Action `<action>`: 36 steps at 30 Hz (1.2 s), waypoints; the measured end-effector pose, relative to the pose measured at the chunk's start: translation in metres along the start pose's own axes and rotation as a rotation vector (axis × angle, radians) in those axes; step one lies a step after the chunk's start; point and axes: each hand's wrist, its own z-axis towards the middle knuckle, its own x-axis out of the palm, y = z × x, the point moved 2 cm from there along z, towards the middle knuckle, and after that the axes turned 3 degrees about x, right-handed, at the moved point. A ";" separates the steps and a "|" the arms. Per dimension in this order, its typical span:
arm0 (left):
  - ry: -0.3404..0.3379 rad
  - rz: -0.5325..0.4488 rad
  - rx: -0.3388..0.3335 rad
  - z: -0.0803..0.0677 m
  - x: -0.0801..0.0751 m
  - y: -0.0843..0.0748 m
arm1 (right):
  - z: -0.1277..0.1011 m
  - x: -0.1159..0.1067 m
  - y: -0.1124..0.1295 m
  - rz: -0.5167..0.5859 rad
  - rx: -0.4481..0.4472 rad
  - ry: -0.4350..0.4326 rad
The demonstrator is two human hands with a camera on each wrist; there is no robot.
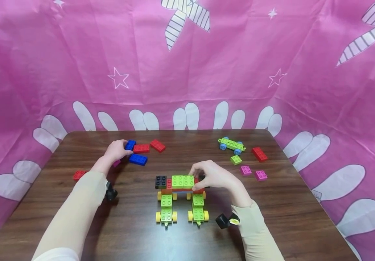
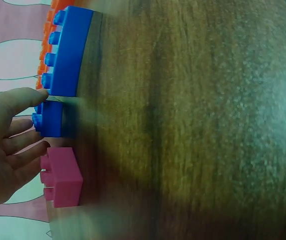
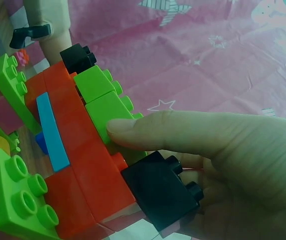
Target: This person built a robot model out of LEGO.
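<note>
At the back left, my left hand (image 1: 117, 150) reaches beside a blue brick (image 1: 130, 145), its thumb and fingers spread apart. A second blue brick (image 1: 138, 159) lies just right of the thumb, and a pink brick (image 2: 65, 177) stands below the fingers in the left wrist view. My right hand (image 1: 215, 174) holds the right end of a brick build, its thumb on a lime green brick (image 3: 102, 115) and its other fingers behind, partly hidden. Red bricks (image 3: 77, 135) form the crossbar, with black bricks (image 1: 160, 182) at its ends. Two lime green wheeled bases (image 1: 166, 214) with yellow wheels extend toward me.
Red bricks (image 1: 157, 145) lie right of the blue ones; another red brick (image 1: 79, 175) lies left of my left forearm. On the right are a lime green car base (image 1: 231, 144) with blue wheels, a small green brick (image 1: 235, 160), a red brick (image 1: 259, 154) and pink bricks (image 1: 246, 170).
</note>
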 end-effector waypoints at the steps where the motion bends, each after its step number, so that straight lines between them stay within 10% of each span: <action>1: 0.001 0.005 0.001 0.001 0.001 0.001 | 0.000 0.000 0.000 0.003 0.002 0.001; 36: -0.043 0.050 -0.110 0.009 0.005 0.001 | -0.002 0.001 -0.003 0.006 -0.020 -0.005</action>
